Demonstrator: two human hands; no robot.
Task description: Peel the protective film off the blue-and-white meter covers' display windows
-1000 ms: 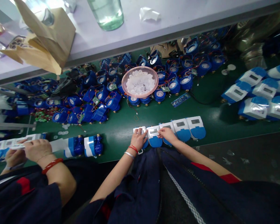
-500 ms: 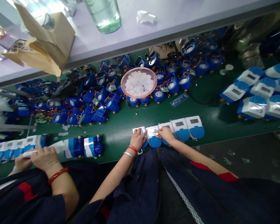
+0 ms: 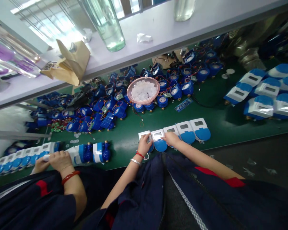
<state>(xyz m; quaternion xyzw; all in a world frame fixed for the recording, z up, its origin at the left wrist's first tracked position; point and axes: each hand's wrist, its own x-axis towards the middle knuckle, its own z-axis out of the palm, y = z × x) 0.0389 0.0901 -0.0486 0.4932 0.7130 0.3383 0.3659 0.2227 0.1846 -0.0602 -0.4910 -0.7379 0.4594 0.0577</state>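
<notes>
A row of water meters with white faces and blue flip lids lies on the green bench in front of me. My left hand rests on the leftmost meter, fingers bent and slightly apart, reaching the edge of its neighbour. My right hand is closed in a pinch at the right edge of that second meter's white face, beside its display window. Whatever lies between those fingertips is too small to make out. Below the second meter's face, its blue lid shows.
A pink bowl of small translucent caps stands among many blue meter bodies. Finished-looking meters are grouped at right. A co-worker's hands work at left. A shelf with bottles overhangs the back.
The view has shifted slightly. The white rectangular piece between my hands, tilted before, now appears flat on the second meter's face. My left fingers have drawn closer together.
</notes>
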